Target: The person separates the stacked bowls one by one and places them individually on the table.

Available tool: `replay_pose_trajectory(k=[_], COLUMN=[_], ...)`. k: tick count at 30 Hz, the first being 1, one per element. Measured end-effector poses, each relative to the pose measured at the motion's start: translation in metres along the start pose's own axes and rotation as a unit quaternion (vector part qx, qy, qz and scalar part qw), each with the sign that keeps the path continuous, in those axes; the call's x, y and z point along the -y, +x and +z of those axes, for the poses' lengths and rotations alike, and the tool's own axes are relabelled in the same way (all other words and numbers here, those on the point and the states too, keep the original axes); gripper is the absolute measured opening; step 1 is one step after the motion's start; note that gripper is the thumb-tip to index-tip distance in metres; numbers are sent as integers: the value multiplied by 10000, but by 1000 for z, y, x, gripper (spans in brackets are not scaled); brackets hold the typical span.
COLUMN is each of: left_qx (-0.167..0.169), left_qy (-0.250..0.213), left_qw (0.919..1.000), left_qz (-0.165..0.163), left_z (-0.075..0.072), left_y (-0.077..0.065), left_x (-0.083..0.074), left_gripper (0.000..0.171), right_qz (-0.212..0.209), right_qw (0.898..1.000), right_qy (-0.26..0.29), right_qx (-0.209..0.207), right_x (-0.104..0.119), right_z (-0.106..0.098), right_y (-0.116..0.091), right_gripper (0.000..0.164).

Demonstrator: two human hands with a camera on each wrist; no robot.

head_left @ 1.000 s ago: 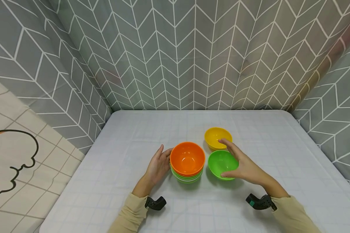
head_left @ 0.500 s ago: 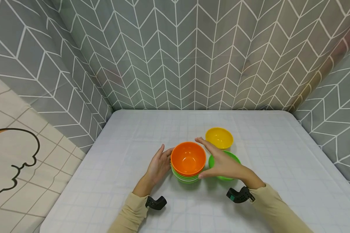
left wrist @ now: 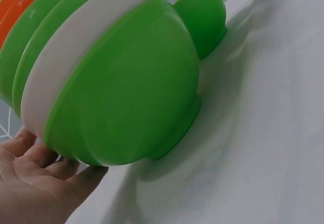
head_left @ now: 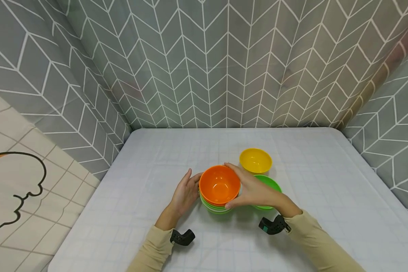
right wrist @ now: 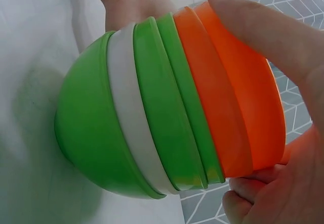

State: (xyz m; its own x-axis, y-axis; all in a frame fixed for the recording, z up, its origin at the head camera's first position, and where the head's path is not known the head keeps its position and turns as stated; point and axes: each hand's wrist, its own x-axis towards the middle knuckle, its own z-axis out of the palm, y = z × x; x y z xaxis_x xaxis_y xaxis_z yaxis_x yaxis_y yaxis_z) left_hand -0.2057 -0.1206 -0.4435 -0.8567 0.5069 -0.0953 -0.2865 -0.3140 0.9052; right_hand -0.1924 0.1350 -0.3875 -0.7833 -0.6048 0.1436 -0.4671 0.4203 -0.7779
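A stack of nested bowls stands on the table: two orange bowls on top, green ones and a white bowl (right wrist: pixel 124 82) below, and a green bowl (left wrist: pixel 126 92) at the bottom. My right hand (head_left: pixel 253 190) spans the top orange bowl (head_left: pixel 220 185) from the right, thumb on the near side and fingers on the far side. On the stack's left, my left hand (head_left: pixel 185 194) rests its extended fingers against the lower bowls. Behind my right hand, a separate green bowl (head_left: pixel 269 183) is partly hidden.
A yellow bowl (head_left: pixel 255 161) sits upright at the back right, just beyond the separate green bowl. The table (head_left: pixel 149 162) has a pale checked cloth. Grey patterned curtains (head_left: pixel 217 75) hang along its far edge and sides.
My right hand has moved left, from above the separate green bowl to the stack, and its thumb and fingers have closed round the top orange bowl. My left hand has stayed put.
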Motion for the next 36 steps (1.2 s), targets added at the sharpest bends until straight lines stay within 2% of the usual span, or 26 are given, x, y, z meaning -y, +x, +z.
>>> replay_pose_trajectory(k=[19,27,34,36], left_qx=[43,-8,-20,17], left_qy=[43,72,106,109], left_qw=[10000,10000,9999,9998], left_qz=[6,22,128,166], left_z=[2,2,1,0], left_y=[2,3,0,0], left_x=[3,5,3,2], left_gripper=[77,77,76,75], right_qz=[69,196,296,251], right_qw=[9983,9951,9966,9959], right_qy=[509,896,502,569], right_qx=[-257,-363,-583,-659], right_x=[-2,6,17,20], right_z=[4,-1,-13,-16], right_y=[-2,-6,-17,-22], right_gripper=[108,104,109,108])
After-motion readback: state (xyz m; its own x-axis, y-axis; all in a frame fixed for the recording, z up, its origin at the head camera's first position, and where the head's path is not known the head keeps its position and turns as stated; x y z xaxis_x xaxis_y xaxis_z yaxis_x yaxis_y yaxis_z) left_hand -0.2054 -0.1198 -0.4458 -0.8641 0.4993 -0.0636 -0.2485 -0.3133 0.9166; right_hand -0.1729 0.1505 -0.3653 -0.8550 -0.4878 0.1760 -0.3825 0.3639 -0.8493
